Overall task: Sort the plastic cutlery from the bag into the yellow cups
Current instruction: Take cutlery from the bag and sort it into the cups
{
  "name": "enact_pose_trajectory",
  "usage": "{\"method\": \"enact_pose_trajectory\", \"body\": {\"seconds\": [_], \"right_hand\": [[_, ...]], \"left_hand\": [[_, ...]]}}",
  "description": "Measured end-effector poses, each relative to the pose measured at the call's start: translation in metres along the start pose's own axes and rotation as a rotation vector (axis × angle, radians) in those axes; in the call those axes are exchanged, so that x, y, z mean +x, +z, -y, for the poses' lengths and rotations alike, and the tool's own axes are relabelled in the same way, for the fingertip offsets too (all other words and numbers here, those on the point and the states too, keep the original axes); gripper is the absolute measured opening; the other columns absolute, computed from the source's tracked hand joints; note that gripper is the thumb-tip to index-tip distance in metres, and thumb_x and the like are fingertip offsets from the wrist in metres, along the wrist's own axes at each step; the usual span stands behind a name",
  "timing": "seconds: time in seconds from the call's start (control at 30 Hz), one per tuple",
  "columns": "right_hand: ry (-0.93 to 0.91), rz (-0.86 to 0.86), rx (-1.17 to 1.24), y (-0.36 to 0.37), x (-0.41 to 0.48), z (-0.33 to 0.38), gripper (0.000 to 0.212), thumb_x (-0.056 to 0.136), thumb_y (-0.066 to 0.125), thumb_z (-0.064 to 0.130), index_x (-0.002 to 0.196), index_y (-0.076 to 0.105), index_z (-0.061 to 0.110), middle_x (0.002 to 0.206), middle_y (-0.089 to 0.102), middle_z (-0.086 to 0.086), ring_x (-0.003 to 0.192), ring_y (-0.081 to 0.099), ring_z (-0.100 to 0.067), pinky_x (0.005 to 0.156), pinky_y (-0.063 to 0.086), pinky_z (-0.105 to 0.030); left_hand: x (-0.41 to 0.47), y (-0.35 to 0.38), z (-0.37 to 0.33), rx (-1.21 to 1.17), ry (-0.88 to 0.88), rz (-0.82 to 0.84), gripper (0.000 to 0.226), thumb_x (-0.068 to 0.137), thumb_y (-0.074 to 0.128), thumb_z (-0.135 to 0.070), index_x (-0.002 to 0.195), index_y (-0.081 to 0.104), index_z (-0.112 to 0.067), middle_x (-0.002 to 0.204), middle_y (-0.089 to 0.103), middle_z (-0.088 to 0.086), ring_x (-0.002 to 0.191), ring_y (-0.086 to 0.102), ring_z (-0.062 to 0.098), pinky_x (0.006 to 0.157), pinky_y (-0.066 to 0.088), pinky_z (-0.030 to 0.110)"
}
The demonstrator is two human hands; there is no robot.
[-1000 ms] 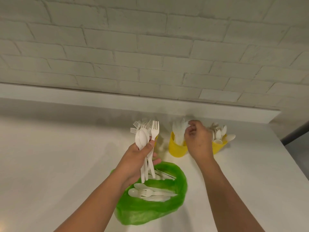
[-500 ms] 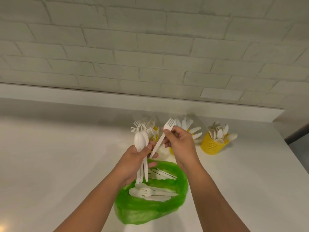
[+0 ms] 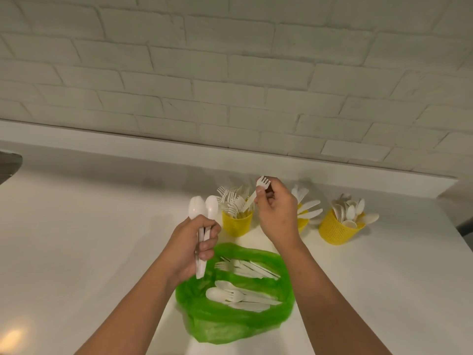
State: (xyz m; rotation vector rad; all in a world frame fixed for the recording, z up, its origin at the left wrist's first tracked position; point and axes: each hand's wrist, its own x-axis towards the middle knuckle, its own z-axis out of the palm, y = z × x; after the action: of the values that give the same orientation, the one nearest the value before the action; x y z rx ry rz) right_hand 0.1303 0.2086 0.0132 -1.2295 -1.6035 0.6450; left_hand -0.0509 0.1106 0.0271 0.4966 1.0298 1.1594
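1. The left hand [image 3: 190, 248] is closed in a fist around the handles of two white plastic spoons [image 3: 202, 211], held upright with their bowls side by side above the knuckles and the handle ends poking out below the palm.
2. Below and between the forearms lies a bright green bag [image 3: 235, 321], crumpled open on the white counter [image 3: 76, 252]; loose white cutlery [image 3: 240, 285] lies inside it, spoons and forks mixed, with some longer pieces that may be knives.
3. Just beyond the bag stands the left yellow cup [image 3: 236, 224], perforated and packed with white forks, tines up.
4. The right hand [image 3: 277, 216] pinches a single white fork [image 3: 256, 192] by its handle between thumb and fingertips, tines pointing up and away, handle slanting down toward the fork cup.
5. Partly hidden behind that hand is the middle yellow cup [image 3: 302, 222], with white knives fanning out to the right.
6. Farthest right, the right yellow cup [image 3: 335, 230] holds white spoons, bowls up.
7. A pale brick wall [image 3: 230, 73] rises behind the counter.
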Motion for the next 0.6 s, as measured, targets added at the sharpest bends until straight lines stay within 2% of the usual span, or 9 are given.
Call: {"method": "enact_pose_trajectory", "body": {"seconds": [0.1, 0.13, 0.23, 0.3, 0.37, 0.43, 0.5, 0.53, 0.6], "right_hand": [[-0.042, 0.048, -0.08, 0.004, -0.004, -0.006, 0.02, 0.101, 0.058, 0.017, 0.119, 0.062, 0.023, 0.092, 0.066, 0.007, 0.078, 0.062, -0.008, 0.073, 0.053, -0.028], [-0.039, 0.09, -0.099, 0.006, -0.007, -0.009, 0.026, 0.101, 0.058, 0.016, 0.126, 0.058, 0.023, 0.098, 0.066, 0.007, 0.081, 0.061, -0.007, 0.075, 0.051, -0.026], [-0.176, 0.146, -0.27, 0.013, -0.014, -0.027, 0.031, 0.098, 0.059, 0.01, 0.127, 0.053, 0.02, 0.116, 0.06, 0.0, 0.102, 0.057, -0.019, 0.09, 0.051, -0.038], [-0.303, 0.179, -0.443, 0.016, -0.016, -0.04, 0.026, 0.093, 0.062, 0.008, 0.117, 0.061, 0.018, 0.118, 0.055, -0.003, 0.106, 0.053, -0.025, 0.09, 0.051, -0.045], [-0.352, 0.182, -0.52, 0.015, -0.016, -0.04, 0.026, 0.091, 0.065, 0.01, 0.115, 0.065, 0.019, 0.121, 0.053, -0.003, 0.108, 0.05, -0.025, 0.091, 0.05, -0.045], [-0.341, 0.131, -0.444, 0.011, -0.021, -0.03, 0.036, 0.09, 0.066, 0.012, 0.126, 0.062, 0.018, 0.127, 0.052, -0.002, 0.112, 0.048, -0.023, 0.096, 0.047, -0.039], [-0.249, 0.04, -0.243, 0.006, -0.029, -0.012, 0.042, 0.09, 0.065, 0.011, 0.13, 0.06, 0.019, 0.126, 0.053, 0.001, 0.114, 0.049, -0.017, 0.097, 0.043, -0.029], [-0.144, 0.024, -0.08, 0.005, -0.036, 0.0, 0.039, 0.09, 0.063, 0.012, 0.129, 0.062, 0.02, 0.122, 0.055, 0.002, 0.11, 0.053, -0.013, 0.094, 0.044, -0.025], [0.133, 0.122, 0.305, 0.004, -0.048, 0.023, 0.032, 0.092, 0.057, 0.02, 0.123, 0.067, 0.024, 0.111, 0.061, 0.003, 0.096, 0.06, -0.008, 0.084, 0.048, -0.02]], "left_hand": [[-0.002, 0.007, -0.001, -0.019, 0.028, 0.052, 0.002, 0.093, 0.051, -0.006, 0.095, 0.05, -0.006, 0.073, 0.054, 0.005, 0.046, 0.038, 0.009, 0.037, 0.031, 0.019], [-0.001, 0.009, -0.002, -0.037, 0.036, 0.066, 0.008, 0.091, 0.054, -0.005, 0.099, 0.051, -0.006, 0.077, 0.055, 0.007, 0.048, 0.04, 0.01, 0.038, 0.033, 0.02], [0.001, 0.016, -0.001, -0.067, 0.044, 0.07, 0.017, 0.092, 0.057, -0.004, 0.109, 0.054, -0.005, 0.081, 0.057, 0.009, 0.053, 0.045, 0.013, 0.04, 0.038, 0.021], [0.002, 0.02, -0.001, -0.053, 0.048, 0.052, 0.02, 0.095, 0.058, -0.004, 0.115, 0.056, -0.004, 0.084, 0.059, 0.01, 0.057, 0.048, 0.016, 0.043, 0.042, 0.023], [0.001, 0.022, 0.0, -0.021, 0.053, 0.024, 0.023, 0.095, 0.059, -0.004, 0.118, 0.058, -0.003, 0.088, 0.062, 0.011, 0.061, 0.051, 0.018, 0.047, 0.045, 0.025], [0.0, 0.024, -0.001, -0.002, 0.059, 0.002, 0.024, 0.095, 0.059, -0.003, 0.118, 0.06, -0.004, 0.089, 0.063, 0.011, 0.062, 0.051, 0.018, 0.047, 0.043, 0.026], [-0.001, 0.026, -0.002, 0.025, 0.065, -0.006, 0.022, 0.094, 0.058, -0.003, 0.116, 0.06, -0.005, 0.089, 0.061, 0.011, 0.058, 0.047, 0.017, 0.044, 0.037, 0.025], [-0.001, 0.027, -0.002, 0.069, 0.069, -0.016, 0.02, 0.093, 0.057, -0.002, 0.113, 0.059, -0.006, 0.087, 0.06, 0.01, 0.055, 0.044, 0.016, 0.042, 0.033, 0.024], [0.001, 0.031, 0.0, 0.271, 0.106, -0.05, 0.02, 0.092, 0.055, -0.002, 0.108, 0.057, -0.014, 0.08, 0.058, 0.005, 0.051, 0.039, 0.013, 0.042, 0.026, 0.024]]}}
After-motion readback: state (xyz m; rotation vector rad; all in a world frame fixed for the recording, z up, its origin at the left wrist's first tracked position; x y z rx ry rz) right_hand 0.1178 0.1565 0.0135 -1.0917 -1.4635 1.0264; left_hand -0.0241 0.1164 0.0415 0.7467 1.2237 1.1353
